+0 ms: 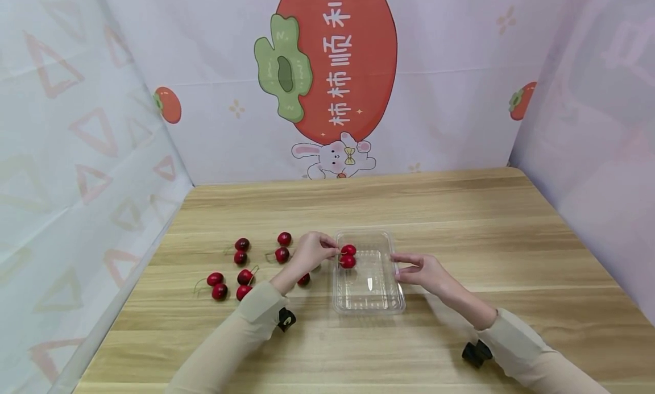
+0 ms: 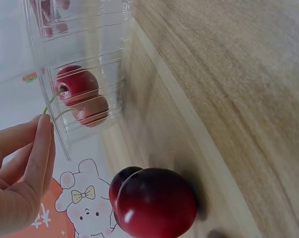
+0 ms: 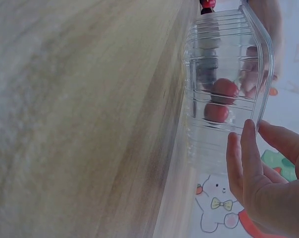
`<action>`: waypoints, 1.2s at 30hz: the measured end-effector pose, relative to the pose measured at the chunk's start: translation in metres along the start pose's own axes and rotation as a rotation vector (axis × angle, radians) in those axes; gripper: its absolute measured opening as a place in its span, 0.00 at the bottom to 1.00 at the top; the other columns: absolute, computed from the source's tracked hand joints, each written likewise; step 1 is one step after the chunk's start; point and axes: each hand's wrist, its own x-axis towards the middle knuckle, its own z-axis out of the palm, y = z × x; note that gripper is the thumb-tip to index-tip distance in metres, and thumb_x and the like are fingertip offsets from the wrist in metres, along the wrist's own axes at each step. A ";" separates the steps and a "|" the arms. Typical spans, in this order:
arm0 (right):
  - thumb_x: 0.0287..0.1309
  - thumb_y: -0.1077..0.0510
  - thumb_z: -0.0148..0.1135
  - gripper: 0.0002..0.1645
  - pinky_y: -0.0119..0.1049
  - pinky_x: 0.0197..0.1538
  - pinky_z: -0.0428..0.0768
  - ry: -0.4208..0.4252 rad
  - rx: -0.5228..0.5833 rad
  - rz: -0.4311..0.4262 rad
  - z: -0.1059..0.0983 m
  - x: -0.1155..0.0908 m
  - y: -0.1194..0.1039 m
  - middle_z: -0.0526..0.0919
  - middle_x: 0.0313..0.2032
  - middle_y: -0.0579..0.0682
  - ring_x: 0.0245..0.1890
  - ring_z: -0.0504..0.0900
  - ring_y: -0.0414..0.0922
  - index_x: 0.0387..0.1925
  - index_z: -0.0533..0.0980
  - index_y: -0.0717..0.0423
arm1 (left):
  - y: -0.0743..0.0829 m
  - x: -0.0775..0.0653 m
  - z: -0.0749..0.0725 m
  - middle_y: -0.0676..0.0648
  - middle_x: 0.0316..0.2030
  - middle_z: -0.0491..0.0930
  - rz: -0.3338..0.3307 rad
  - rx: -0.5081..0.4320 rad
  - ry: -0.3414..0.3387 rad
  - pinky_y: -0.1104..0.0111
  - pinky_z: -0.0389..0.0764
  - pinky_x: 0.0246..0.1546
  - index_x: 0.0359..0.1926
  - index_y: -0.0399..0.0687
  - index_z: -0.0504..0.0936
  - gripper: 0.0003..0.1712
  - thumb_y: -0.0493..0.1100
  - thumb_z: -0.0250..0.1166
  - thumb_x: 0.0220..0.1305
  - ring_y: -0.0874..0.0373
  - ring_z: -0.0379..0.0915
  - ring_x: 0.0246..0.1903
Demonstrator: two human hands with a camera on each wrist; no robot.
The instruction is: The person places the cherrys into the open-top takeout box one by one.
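Note:
My left hand pinches the thin green stems of a pair of red cherries at the left rim of a clear plastic container. In the left wrist view those stems run over the rim to the fingertips, and the cherries hang inside the wall. My right hand holds the container's right rim between thumb and fingers. Through the transparent side in the right wrist view, the two cherries show one beside the other.
Several more cherries lie in stemmed pairs on the wooden table left of the container. A dark red cherry sits partly behind my left wrist. Printed cloth hangs behind the table and along both sides.

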 end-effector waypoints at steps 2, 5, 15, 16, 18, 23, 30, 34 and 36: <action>0.52 0.64 0.59 0.31 0.40 0.48 0.75 0.001 0.000 0.002 0.000 0.000 0.001 0.70 0.51 0.68 0.44 0.77 0.54 0.56 0.62 0.73 | 0.000 0.001 0.001 0.41 0.27 0.81 0.002 -0.001 0.004 0.61 0.80 0.29 0.30 0.34 0.82 0.04 0.31 0.64 0.50 0.51 0.79 0.23; 0.51 0.64 0.59 0.31 0.40 0.48 0.75 0.002 -0.003 -0.001 0.000 0.000 0.001 0.69 0.52 0.68 0.44 0.77 0.54 0.56 0.62 0.73 | 0.000 0.002 0.002 0.41 0.26 0.81 0.013 0.004 0.007 0.61 0.80 0.28 0.30 0.33 0.81 0.05 0.31 0.64 0.49 0.52 0.78 0.22; 0.51 0.62 0.61 0.32 0.43 0.51 0.73 0.008 -0.020 0.024 -0.001 0.000 0.004 0.69 0.53 0.65 0.43 0.79 0.50 0.56 0.64 0.70 | -0.003 0.003 -0.002 0.39 0.26 0.81 0.030 -0.005 0.011 0.61 0.80 0.27 0.34 0.30 0.80 0.07 0.30 0.63 0.51 0.47 0.78 0.23; 0.51 0.62 0.61 0.31 0.43 0.51 0.72 0.009 -0.022 0.026 -0.001 0.000 0.003 0.70 0.53 0.65 0.43 0.79 0.50 0.56 0.64 0.70 | -0.003 0.003 -0.004 0.40 0.26 0.81 0.030 -0.006 0.002 0.61 0.80 0.27 0.34 0.31 0.80 0.07 0.31 0.62 0.52 0.46 0.78 0.24; 0.51 0.62 0.61 0.31 0.44 0.51 0.72 0.010 -0.022 0.029 -0.001 -0.001 0.002 0.70 0.52 0.65 0.43 0.79 0.50 0.56 0.64 0.70 | -0.006 0.002 -0.008 0.41 0.27 0.80 0.038 0.005 -0.019 0.61 0.79 0.27 0.35 0.33 0.81 0.08 0.32 0.62 0.53 0.46 0.78 0.25; 0.51 0.62 0.61 0.31 0.44 0.52 0.71 0.009 -0.026 0.031 -0.001 -0.002 0.001 0.70 0.53 0.64 0.44 0.78 0.50 0.56 0.64 0.69 | -0.008 -0.001 -0.017 0.43 0.30 0.79 0.055 0.050 -0.072 0.62 0.79 0.29 0.38 0.37 0.80 0.10 0.36 0.61 0.55 0.45 0.77 0.28; 0.51 0.62 0.61 0.31 0.44 0.51 0.72 0.010 -0.025 0.026 -0.001 -0.001 0.002 0.70 0.52 0.65 0.43 0.79 0.50 0.55 0.64 0.70 | -0.011 -0.004 -0.028 0.46 0.32 0.80 0.107 0.153 -0.074 0.72 0.74 0.27 0.38 0.37 0.81 0.10 0.37 0.60 0.56 0.57 0.73 0.29; 0.51 0.63 0.60 0.30 0.43 0.50 0.73 0.010 -0.021 0.020 -0.001 0.000 0.003 0.70 0.52 0.65 0.43 0.78 0.51 0.55 0.64 0.71 | -0.013 -0.006 -0.034 0.47 0.34 0.80 0.106 0.183 -0.066 0.70 0.75 0.32 0.39 0.37 0.81 0.10 0.37 0.60 0.56 0.57 0.73 0.32; 0.51 0.63 0.60 0.30 0.43 0.50 0.73 0.007 -0.019 0.018 -0.001 0.001 0.003 0.70 0.52 0.65 0.44 0.78 0.51 0.55 0.64 0.71 | -0.014 -0.007 -0.037 0.46 0.34 0.80 0.109 0.189 -0.059 0.69 0.75 0.33 0.38 0.37 0.81 0.10 0.37 0.61 0.55 0.57 0.73 0.32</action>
